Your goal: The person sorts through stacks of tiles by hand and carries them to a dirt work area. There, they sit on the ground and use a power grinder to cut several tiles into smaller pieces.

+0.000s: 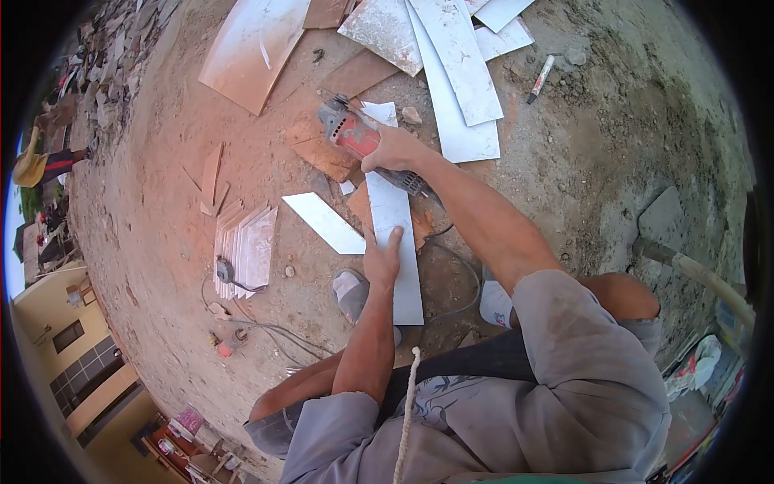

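- Head view: the person's right hand (393,149) is wrapped closed around a red-and-black grinder (357,139), right beside an orange-brown block (334,155).
- The left hand (382,260) has closed on a long white strip (408,278), thumb on top, some fingers out of sight; the strip runs from near the grinder toward the feet.
- Over left, fanned tile pieces (251,242) lie on the ground (556,173).

Outdoors, daylight. Bare dirt ground (145,242), reddish toward left, greyer at right. Rubble (121,60) upper left. Lower left: house with cream wall (44,298), small dark window (68,336). Left edge: greenery (31,200), sliver of sky (14,262).
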`<move>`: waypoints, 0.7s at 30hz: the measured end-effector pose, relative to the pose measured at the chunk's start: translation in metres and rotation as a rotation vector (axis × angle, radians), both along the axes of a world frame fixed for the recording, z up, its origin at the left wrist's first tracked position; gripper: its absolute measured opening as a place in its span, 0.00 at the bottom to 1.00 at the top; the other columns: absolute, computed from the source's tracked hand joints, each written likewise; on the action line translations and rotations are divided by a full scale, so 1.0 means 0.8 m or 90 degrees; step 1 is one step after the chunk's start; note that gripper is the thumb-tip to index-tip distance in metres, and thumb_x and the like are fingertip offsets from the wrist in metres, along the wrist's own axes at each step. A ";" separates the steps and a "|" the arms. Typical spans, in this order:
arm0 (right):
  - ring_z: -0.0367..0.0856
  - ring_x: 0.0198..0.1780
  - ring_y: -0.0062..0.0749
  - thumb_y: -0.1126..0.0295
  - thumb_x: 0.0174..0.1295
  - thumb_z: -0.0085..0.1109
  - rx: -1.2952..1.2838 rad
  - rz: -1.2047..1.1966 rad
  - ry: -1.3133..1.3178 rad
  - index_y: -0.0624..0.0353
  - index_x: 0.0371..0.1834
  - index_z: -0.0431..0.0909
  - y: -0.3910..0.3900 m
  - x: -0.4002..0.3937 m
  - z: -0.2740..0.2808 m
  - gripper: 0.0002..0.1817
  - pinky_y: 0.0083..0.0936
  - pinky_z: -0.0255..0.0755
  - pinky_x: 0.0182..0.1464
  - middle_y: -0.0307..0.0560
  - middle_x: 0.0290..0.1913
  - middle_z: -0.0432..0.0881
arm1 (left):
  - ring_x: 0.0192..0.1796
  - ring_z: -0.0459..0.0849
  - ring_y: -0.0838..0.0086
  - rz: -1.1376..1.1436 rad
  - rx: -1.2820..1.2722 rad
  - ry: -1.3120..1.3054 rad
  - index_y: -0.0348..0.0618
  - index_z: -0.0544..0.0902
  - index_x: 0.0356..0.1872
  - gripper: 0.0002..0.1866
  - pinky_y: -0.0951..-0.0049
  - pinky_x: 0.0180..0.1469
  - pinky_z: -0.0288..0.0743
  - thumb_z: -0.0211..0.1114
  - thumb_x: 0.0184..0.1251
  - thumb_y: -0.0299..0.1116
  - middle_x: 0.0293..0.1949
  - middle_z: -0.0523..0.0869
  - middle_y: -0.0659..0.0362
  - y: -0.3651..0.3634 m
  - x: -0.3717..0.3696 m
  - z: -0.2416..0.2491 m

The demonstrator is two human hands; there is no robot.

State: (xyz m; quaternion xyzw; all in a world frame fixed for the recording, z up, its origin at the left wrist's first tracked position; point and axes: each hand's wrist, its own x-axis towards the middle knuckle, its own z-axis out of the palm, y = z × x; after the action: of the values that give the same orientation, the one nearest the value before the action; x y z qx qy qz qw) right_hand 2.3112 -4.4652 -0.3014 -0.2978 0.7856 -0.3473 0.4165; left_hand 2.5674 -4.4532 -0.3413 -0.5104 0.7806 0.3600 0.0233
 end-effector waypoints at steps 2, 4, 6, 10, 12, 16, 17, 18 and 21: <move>0.82 0.58 0.52 0.52 0.33 0.72 0.014 0.003 -0.002 0.74 0.63 0.71 -0.001 -0.002 0.001 0.51 0.34 0.75 0.60 0.70 0.56 0.80 | 0.61 0.78 0.38 0.021 0.028 -0.022 0.33 0.55 0.76 0.54 0.52 0.63 0.70 0.61 0.62 0.67 0.58 0.78 0.28 0.004 -0.005 0.015; 0.81 0.58 0.52 0.51 0.33 0.72 0.020 0.019 -0.016 0.75 0.60 0.73 -0.002 -0.003 -0.001 0.50 0.33 0.75 0.60 0.70 0.56 0.80 | 0.61 0.78 0.38 0.017 0.040 -0.028 0.34 0.55 0.77 0.54 0.52 0.63 0.70 0.60 0.62 0.68 0.58 0.78 0.28 0.001 -0.001 0.009; 0.81 0.56 0.53 0.50 0.33 0.72 0.016 0.013 -0.007 0.75 0.59 0.74 -0.005 -0.001 -0.006 0.49 0.34 0.75 0.59 0.70 0.54 0.81 | 0.61 0.77 0.37 0.009 0.054 -0.032 0.35 0.55 0.77 0.54 0.52 0.63 0.70 0.59 0.63 0.69 0.57 0.78 0.28 -0.001 0.003 0.001; 0.82 0.57 0.53 0.50 0.34 0.72 0.013 0.015 -0.002 0.77 0.57 0.75 -0.004 -0.003 -0.005 0.48 0.33 0.75 0.59 0.71 0.56 0.81 | 0.58 0.79 0.34 0.009 0.057 -0.017 0.35 0.55 0.76 0.53 0.50 0.60 0.72 0.58 0.64 0.69 0.54 0.79 0.27 0.001 0.004 0.001; 0.82 0.57 0.53 0.49 0.34 0.72 0.010 0.020 0.003 0.77 0.57 0.75 -0.007 -0.003 -0.010 0.48 0.33 0.75 0.59 0.71 0.56 0.81 | 0.57 0.79 0.34 0.013 0.051 -0.022 0.35 0.55 0.77 0.53 0.49 0.59 0.72 0.57 0.64 0.69 0.53 0.80 0.27 0.004 0.001 0.006; 0.81 0.58 0.53 0.48 0.34 0.73 0.032 0.036 0.026 0.78 0.57 0.75 -0.008 -0.004 -0.009 0.49 0.33 0.75 0.59 0.71 0.56 0.80 | 0.54 0.80 0.33 0.012 0.027 -0.013 0.36 0.54 0.77 0.51 0.48 0.56 0.73 0.58 0.66 0.66 0.50 0.82 0.27 0.006 -0.001 0.005; 0.81 0.58 0.53 0.48 0.34 0.73 0.034 0.037 0.025 0.78 0.57 0.75 -0.008 -0.004 -0.009 0.49 0.33 0.75 0.59 0.71 0.56 0.80 | 0.54 0.81 0.33 0.015 0.028 -0.007 0.37 0.53 0.77 0.50 0.48 0.55 0.74 0.58 0.67 0.65 0.50 0.82 0.27 0.007 0.000 0.004; 0.81 0.58 0.53 0.48 0.34 0.73 0.027 0.037 0.017 0.78 0.57 0.75 -0.008 -0.005 -0.010 0.49 0.33 0.75 0.59 0.71 0.56 0.80 | 0.54 0.81 0.33 0.017 0.029 -0.008 0.37 0.53 0.77 0.50 0.48 0.55 0.74 0.58 0.67 0.65 0.50 0.82 0.27 0.007 0.000 0.003; 0.82 0.57 0.53 0.48 0.33 0.73 0.018 0.037 0.006 0.78 0.57 0.75 -0.009 -0.005 -0.010 0.50 0.33 0.75 0.59 0.71 0.55 0.80 | 0.53 0.81 0.33 0.023 0.028 0.004 0.37 0.54 0.77 0.50 0.48 0.55 0.74 0.59 0.67 0.64 0.50 0.82 0.27 0.006 0.001 0.002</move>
State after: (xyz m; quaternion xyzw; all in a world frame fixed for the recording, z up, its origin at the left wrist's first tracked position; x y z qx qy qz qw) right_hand 2.3069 -4.4727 -0.3091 -0.3165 0.7835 -0.3223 0.4268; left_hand 2.5681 -4.4481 -0.3399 -0.5230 0.7630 0.3790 0.0256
